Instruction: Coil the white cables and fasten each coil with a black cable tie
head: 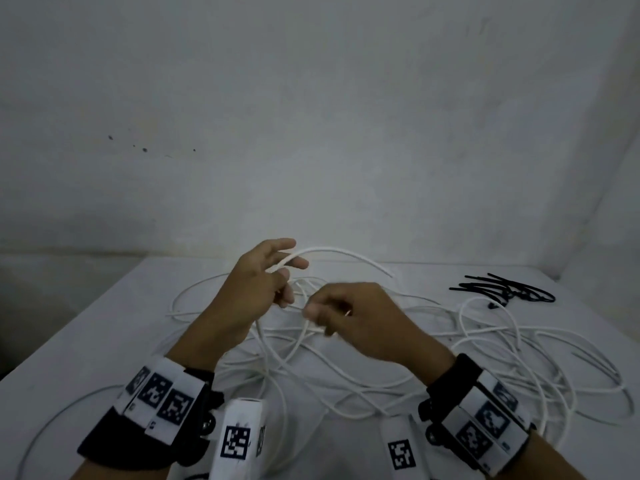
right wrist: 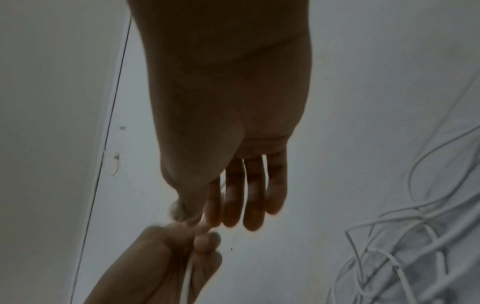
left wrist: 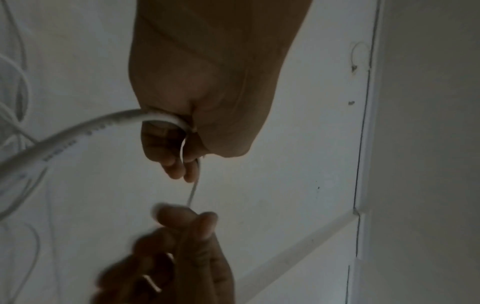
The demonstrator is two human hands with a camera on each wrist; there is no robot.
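Observation:
Both hands work above a loose tangle of white cables (head: 381, 372) spread over the white table (head: 86, 327). My left hand (head: 280, 282) grips one white cable (head: 332, 251), whose free end arches up and off to the right. In the left wrist view its curled fingers (left wrist: 171, 148) wrap that cable (left wrist: 85, 133). Just to the right, my right hand (head: 317, 318) pinches the same strand between thumb and forefinger; the right wrist view shows this pinch (right wrist: 194, 218) close to the left hand (right wrist: 166, 263). A bundle of black cable ties (head: 502, 289) lies at the back right, untouched.
White walls close the table off at the back and on the right, meeting in a corner (head: 561, 275). The table's left edge (head: 45, 344) runs diagonally toward me. One cable loop (head: 52, 417) trails near the front left. Cable loops (right wrist: 389, 246) cover the right half.

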